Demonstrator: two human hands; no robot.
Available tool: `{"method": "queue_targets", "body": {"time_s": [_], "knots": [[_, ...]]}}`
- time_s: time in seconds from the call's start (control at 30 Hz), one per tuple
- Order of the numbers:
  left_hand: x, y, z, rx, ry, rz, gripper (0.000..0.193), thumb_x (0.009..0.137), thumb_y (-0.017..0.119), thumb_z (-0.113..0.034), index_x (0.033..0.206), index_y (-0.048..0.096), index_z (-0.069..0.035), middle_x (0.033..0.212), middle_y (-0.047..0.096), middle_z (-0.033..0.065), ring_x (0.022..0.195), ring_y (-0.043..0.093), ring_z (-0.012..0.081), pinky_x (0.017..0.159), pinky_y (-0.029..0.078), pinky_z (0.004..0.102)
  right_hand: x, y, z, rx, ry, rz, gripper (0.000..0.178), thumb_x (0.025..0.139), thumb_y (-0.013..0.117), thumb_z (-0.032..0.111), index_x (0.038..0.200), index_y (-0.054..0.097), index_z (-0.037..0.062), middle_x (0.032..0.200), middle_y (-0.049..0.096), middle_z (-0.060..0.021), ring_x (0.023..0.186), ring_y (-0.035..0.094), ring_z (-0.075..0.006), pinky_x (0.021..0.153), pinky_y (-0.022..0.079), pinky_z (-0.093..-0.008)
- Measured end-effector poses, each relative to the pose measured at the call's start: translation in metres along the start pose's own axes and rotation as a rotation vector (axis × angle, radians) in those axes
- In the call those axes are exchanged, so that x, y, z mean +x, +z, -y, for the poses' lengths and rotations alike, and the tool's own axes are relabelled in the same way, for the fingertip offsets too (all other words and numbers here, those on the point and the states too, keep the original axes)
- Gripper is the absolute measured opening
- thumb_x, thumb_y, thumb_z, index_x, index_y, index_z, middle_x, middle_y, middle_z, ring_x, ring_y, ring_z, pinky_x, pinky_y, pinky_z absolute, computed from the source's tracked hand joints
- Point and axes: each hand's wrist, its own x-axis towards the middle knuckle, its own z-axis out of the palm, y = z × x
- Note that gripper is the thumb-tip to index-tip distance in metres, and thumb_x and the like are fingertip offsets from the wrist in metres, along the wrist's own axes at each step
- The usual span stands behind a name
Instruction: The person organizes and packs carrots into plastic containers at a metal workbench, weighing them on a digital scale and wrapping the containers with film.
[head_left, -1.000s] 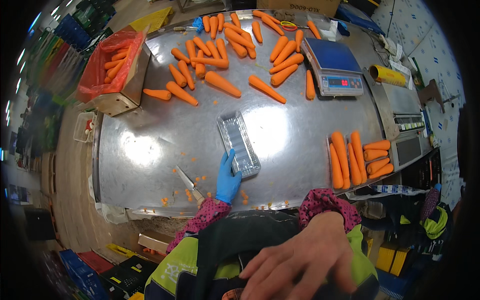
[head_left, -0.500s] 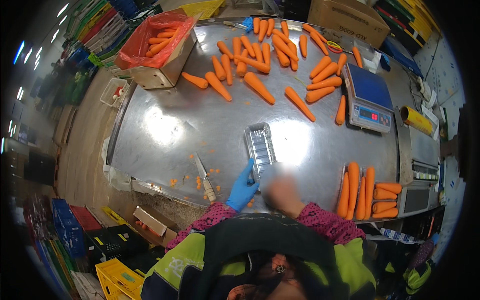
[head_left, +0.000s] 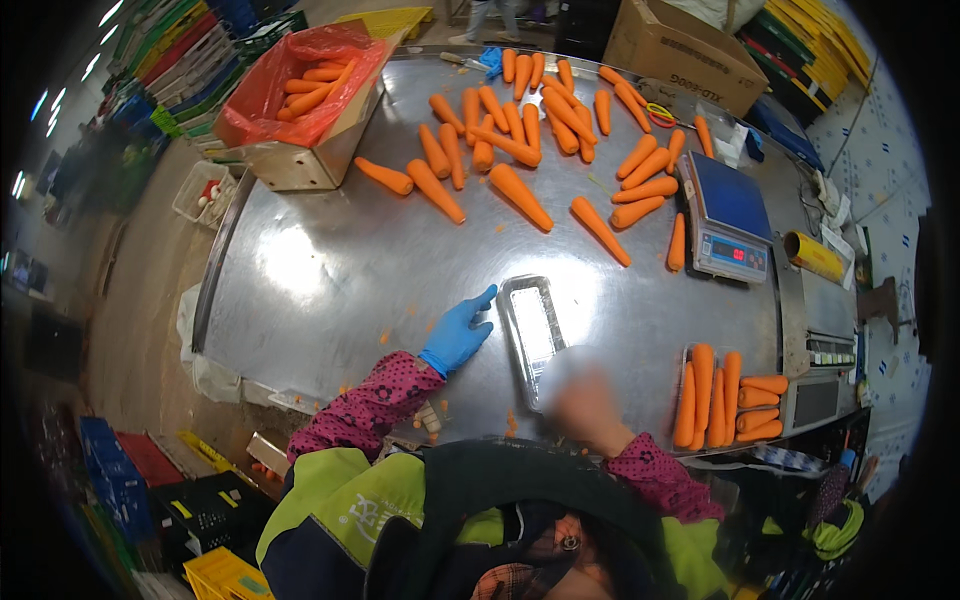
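An empty, shiny, narrow plastic tray (head_left: 533, 328) lies on the steel table (head_left: 330, 270) in front of me. My left hand (head_left: 458, 335), in a blue glove, rests flat on the table just left of the tray, fingers spread and pointing at its far corner, holding nothing. My right hand (head_left: 580, 393) is bare and blurred, hovering at the tray's near right end; its grip is unclear. Several loose carrots (head_left: 520, 130) lie scattered across the far half of the table.
Trays filled with carrots (head_left: 725, 395) sit at the near right. A digital scale (head_left: 728, 215) stands right of centre, with a yellow film roll (head_left: 818, 255) and wrapping machine (head_left: 830, 350) beyond. A red-lined box of carrots (head_left: 300, 100) is far left, a cardboard box (head_left: 685, 50) far right.
My left hand has slid from the tray's near end to its left side and lies open. My right hand has risen to the tray's near end. The view shifted.
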Motion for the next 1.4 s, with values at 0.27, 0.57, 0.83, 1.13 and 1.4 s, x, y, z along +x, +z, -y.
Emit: {"method": "queue_targets", "body": {"time_s": [0.27, 0.57, 0.83, 1.13, 1.4], "knots": [[0.029, 0.027, -0.015, 0.357, 0.534, 0.085, 0.068, 0.080, 0.073, -0.024, 0.144, 0.052, -0.018, 0.140, 0.054, 0.0147, 0.127, 0.048, 0.0440, 0.112, 0.039, 0.0507, 0.002, 0.006, 0.023, 0.017, 0.105, 0.007, 0.009, 0.077, 0.064, 0.004, 0.079, 0.057, 0.0085, 0.080, 0.053, -0.0058, 0.088, 0.057, -0.0241, 0.101, 0.041, -0.0499], [0.035, 0.024, 0.004, 0.207, 0.386, 0.038, 0.071, 0.088, 0.071, -0.034, 0.151, 0.043, -0.016, 0.151, 0.041, 0.0246, 0.138, 0.039, 0.0461, 0.116, 0.033, 0.0496, 0.010, -0.050, 0.036, 0.146, 0.104, -0.271, 0.011, 0.078, 0.068, 0.007, 0.084, 0.060, 0.0088, 0.085, 0.056, -0.0055, 0.083, 0.056, -0.0239, 0.096, 0.042, -0.0441], [-0.003, 0.014, -0.003, 0.165, 0.231, 0.014, 0.075, 0.087, 0.071, -0.017, 0.153, 0.037, -0.013, 0.154, 0.038, 0.0233, 0.141, 0.034, 0.0440, 0.118, 0.029, 0.0498, -0.036, -0.054, -0.024, 0.023, 0.306, -0.180, 0.014, 0.085, 0.071, 0.016, 0.096, 0.064, 0.0084, 0.093, 0.060, -0.0073, 0.089, 0.057, -0.0267, 0.087, 0.042, -0.0422], [-0.029, 0.056, -0.019, 0.161, 0.161, -0.076, 0.077, 0.091, 0.068, -0.023, 0.154, 0.030, -0.003, 0.159, 0.029, 0.0238, 0.147, 0.021, 0.0467, 0.121, 0.019, 0.0523, 0.055, -0.090, -0.219, -0.310, 0.140, -0.088, 0.033, 0.083, 0.066, 0.009, 0.115, 0.064, 0.0068, 0.102, 0.063, -0.0088, 0.098, 0.058, -0.0275, 0.088, 0.042, -0.0422], [-0.015, 0.079, 0.006, 0.430, -0.067, -0.115, 0.082, 0.096, 0.059, -0.042, 0.157, 0.023, -0.002, 0.162, 0.017, 0.0272, 0.149, 0.002, 0.0524, 0.120, 0.004, 0.0597, 0.209, -0.099, -0.410, -0.687, 0.146, 0.009, 0.047, 0.083, 0.060, 0.001, 0.129, 0.059, 0.0093, 0.117, 0.060, -0.0074, 0.112, 0.055, -0.0274, 0.098, 0.040, -0.0430]]}}
